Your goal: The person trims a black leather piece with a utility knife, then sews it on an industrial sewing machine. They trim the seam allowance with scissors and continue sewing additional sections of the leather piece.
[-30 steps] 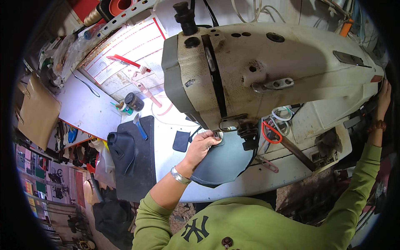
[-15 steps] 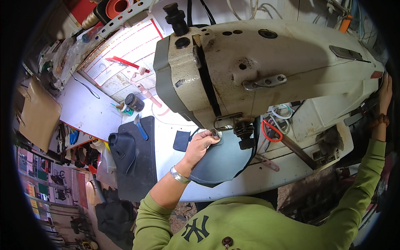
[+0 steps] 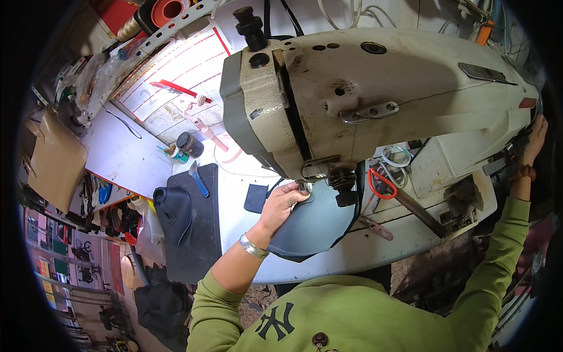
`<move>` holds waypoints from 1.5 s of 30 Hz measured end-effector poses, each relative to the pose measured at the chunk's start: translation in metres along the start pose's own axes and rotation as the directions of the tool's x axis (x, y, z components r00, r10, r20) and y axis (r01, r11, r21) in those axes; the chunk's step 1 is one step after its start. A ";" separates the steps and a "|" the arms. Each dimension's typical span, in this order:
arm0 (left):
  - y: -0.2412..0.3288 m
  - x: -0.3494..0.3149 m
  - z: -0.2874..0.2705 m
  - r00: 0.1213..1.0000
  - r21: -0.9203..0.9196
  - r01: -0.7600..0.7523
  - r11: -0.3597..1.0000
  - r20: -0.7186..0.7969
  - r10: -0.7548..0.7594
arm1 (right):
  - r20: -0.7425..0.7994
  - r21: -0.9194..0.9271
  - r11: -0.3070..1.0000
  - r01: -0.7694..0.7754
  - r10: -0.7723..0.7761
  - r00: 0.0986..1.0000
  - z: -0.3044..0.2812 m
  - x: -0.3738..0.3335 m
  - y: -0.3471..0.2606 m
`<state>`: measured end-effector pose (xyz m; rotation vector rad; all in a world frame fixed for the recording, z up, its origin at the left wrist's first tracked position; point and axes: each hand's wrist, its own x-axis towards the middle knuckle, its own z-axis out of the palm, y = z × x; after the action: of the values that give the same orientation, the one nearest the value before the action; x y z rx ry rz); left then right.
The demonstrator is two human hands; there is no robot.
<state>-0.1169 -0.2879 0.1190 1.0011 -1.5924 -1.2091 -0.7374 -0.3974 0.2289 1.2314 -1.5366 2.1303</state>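
A large cream sewing machine (image 3: 328, 105) fills the upper middle. Below its head lies a rounded grey-blue panel (image 3: 311, 226) with a dark edge. My left hand (image 3: 284, 205) is closed at the panel's upper left, thumb and fingers pinched beside the shiny metal at the needle area. The machine head hides the needle tip. Far out at the machine's right end, my right hand (image 3: 533, 141) grips the dark handwheel (image 3: 531, 126), its fingers partly lost against the dark rim. A small dark fabric piece (image 3: 255, 198) lies just left of my left hand.
A blue-handled tool (image 3: 199, 180) lies on a black mat (image 3: 190, 252) beside a folded black piece (image 3: 174, 214). Red-handled scissors (image 3: 382, 185) rest under the machine arm near a pink tool (image 3: 378, 229). Jars (image 3: 189, 145) and a pink lamp stand (image 3: 214, 138) sit behind.
My right hand has moved a little down and towards me at the handwheel. The left hand and the panel hold almost the same place.
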 end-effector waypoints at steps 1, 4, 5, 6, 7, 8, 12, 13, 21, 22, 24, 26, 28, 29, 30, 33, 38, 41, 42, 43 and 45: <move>0.003 0.000 0.000 0.995 -0.150 0.095 0.984 -0.022 -0.100 | 0.012 0.031 0.999 0.032 -0.032 0.999 0.000 -0.003 0.002; 0.014 0.000 0.002 0.913 -0.428 0.371 0.824 0.008 -0.407 | 0.073 0.098 0.995 0.001 -0.008 0.997 -0.003 -0.015 0.005; 0.017 0.001 0.002 0.909 -0.424 0.384 0.820 0.018 -0.416 | 0.104 0.080 0.997 -0.014 0.005 0.995 -0.006 -0.021 0.005; 0.020 0.002 0.002 0.906 -0.420 0.395 0.817 0.029 -0.423 | 0.108 0.074 0.997 0.005 -0.013 0.994 -0.006 -0.027 0.005; 0.021 0.002 0.002 0.905 -0.424 0.400 0.813 0.040 -0.424 | 0.104 0.076 0.997 -0.028 0.020 0.994 -0.007 -0.032 0.003; 0.023 0.003 0.002 0.903 -0.429 0.405 0.808 0.048 -0.427 | 0.117 0.084 0.993 -0.086 0.076 0.990 -0.006 -0.038 0.001; 0.021 0.002 0.003 0.904 -0.444 0.394 0.805 0.032 -0.425 | 0.189 0.213 0.948 -0.236 0.197 0.962 -0.006 -0.051 -0.009; 0.020 0.001 0.002 0.904 -0.435 0.398 0.808 0.036 -0.426 | 0.212 0.245 0.932 -0.267 0.217 0.953 -0.008 -0.052 -0.010; 0.021 0.002 0.001 0.888 -0.421 0.426 0.801 0.026 -0.459 | 0.125 0.157 0.964 -0.214 0.196 0.973 -0.007 -0.033 -0.025; 0.022 0.002 0.003 0.901 -0.425 0.399 0.813 0.016 -0.434 | 0.031 0.028 0.992 -0.124 0.123 0.992 -0.002 -0.032 -0.040; 0.024 0.003 0.007 0.897 -0.438 0.386 0.812 -0.029 -0.442 | -0.131 -0.112 0.992 -0.065 0.050 0.990 0.005 -0.037 -0.086; 0.024 0.004 0.007 0.893 -0.435 0.394 0.810 -0.027 -0.449 | -0.040 -0.029 0.955 0.295 -0.296 0.954 0.001 -0.076 -0.139; 0.024 0.003 0.005 0.896 -0.439 0.401 0.804 0.003 -0.445 | 0.149 0.182 0.851 0.493 -0.519 0.841 0.003 -0.149 -0.180; 0.024 0.003 0.003 0.900 -0.439 0.404 0.802 0.032 -0.435 | 0.487 0.218 0.886 0.410 -0.463 0.741 0.007 -0.185 -0.196; 0.023 0.004 0.002 0.885 -0.428 0.437 0.792 0.044 -0.464 | 0.768 0.110 0.918 0.381 -0.322 0.554 0.010 -0.220 -0.209; 0.021 0.003 0.000 0.896 -0.444 0.422 0.791 0.068 -0.439 | 0.977 0.115 0.971 -0.211 -0.072 0.202 0.056 -0.293 -0.222; 0.018 0.005 -0.003 0.916 -0.433 0.385 0.815 0.073 -0.394 | 0.986 0.064 0.873 -0.484 0.020 0.167 0.092 -0.326 -0.246; 0.014 0.006 -0.006 0.919 -0.449 0.382 0.808 0.092 -0.383 | 0.980 0.006 0.863 -0.506 0.095 0.174 0.094 -0.329 -0.250; 0.013 0.006 -0.007 0.910 -0.433 0.398 0.808 0.076 -0.408 | 0.975 0.014 0.865 -0.502 0.099 0.197 0.093 -0.332 -0.249; 0.012 0.006 -0.007 0.921 -0.468 0.375 0.800 0.093 -0.378 | 0.969 0.044 0.874 -0.484 0.081 0.235 0.093 -0.334 -0.246; 0.010 0.005 -0.006 0.922 -0.472 0.371 0.800 0.082 -0.379 | 0.969 0.051 0.873 -0.485 0.075 0.236 0.093 -0.339 -0.243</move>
<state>-0.1133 -0.2923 0.1307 1.0117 -1.0122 -1.7583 -0.3333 -0.2854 0.1476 3.0113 -1.8838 1.8806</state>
